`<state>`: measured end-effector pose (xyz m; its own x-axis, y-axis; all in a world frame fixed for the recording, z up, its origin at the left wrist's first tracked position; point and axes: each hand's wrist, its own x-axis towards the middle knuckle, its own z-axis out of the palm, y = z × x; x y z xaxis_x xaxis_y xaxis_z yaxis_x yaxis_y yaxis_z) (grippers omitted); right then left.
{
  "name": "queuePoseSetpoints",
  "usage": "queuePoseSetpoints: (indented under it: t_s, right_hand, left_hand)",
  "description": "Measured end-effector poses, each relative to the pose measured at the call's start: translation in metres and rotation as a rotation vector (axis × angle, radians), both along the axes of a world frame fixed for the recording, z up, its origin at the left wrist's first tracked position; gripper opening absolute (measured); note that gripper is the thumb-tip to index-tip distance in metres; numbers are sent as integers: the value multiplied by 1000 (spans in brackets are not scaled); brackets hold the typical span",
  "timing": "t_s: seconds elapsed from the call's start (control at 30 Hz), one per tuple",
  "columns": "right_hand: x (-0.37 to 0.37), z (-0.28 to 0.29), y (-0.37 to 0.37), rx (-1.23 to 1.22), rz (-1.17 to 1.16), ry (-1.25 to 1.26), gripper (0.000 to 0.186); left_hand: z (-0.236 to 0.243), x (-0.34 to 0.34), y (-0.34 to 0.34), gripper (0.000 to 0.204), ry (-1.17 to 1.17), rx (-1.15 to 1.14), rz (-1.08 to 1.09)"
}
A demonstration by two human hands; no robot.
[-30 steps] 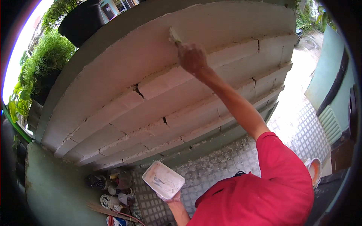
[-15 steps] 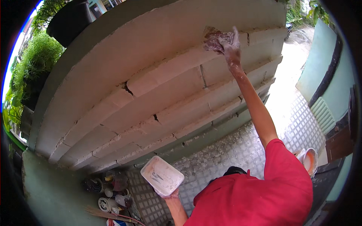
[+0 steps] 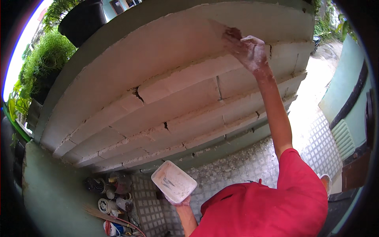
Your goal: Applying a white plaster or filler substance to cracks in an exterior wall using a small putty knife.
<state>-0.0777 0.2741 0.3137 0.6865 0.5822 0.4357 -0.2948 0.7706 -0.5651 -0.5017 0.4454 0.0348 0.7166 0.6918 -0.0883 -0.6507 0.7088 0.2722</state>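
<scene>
My left hand (image 3: 182, 201) is closed on the lower edge of a white rectangular plastic tray (image 3: 185, 177), supporting it from below. Grey and white smears of paste coat the tray's inside. High on the wall, my right hand (image 3: 252, 53), dusted with white, closes round a putty knife (image 3: 218, 29); its flat blade lies against or very near the smooth upper band of the pale stepped wall (image 3: 166, 49), and fingers cover most of its handle. Whether the blade touches the wall is hard to tell.
Cracks and ledges run along the wall. A dark pot (image 3: 81, 21) and green plants (image 3: 47, 59) stand at the top left. Several cans and containers (image 3: 106, 205) cluster at the lower left on the tiled floor (image 3: 152, 201). A bucket (image 3: 326, 183) sits at the right.
My right hand has turned, so the putty knife's blade now shows nearly in line with the wall instead of its smeared face. The whole view has shifted slightly; the tray stays in my left hand.
</scene>
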Motion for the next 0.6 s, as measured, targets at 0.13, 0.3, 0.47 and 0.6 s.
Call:
queuePoseSetpoints:
  t_s: [0.13,0.3,0.47,0.6]
  right_hand:
    - [38,-6,-5,-138,-304,25,38]
    - [83,-1,-16,-985,-733,-328,36]
    - [68,20,-30,-1790,-1403,-1074,52]
    - [103,12,-39,-1473,-1655,-1366,45]
  left_hand:
    - [-4,8,-1,51,19,0,43]
    - [-11,9,3,53,-16,-26,-10]
    - [-13,13,9,56,-98,2,-58]
    - [-25,23,15,55,-69,-39,-89]
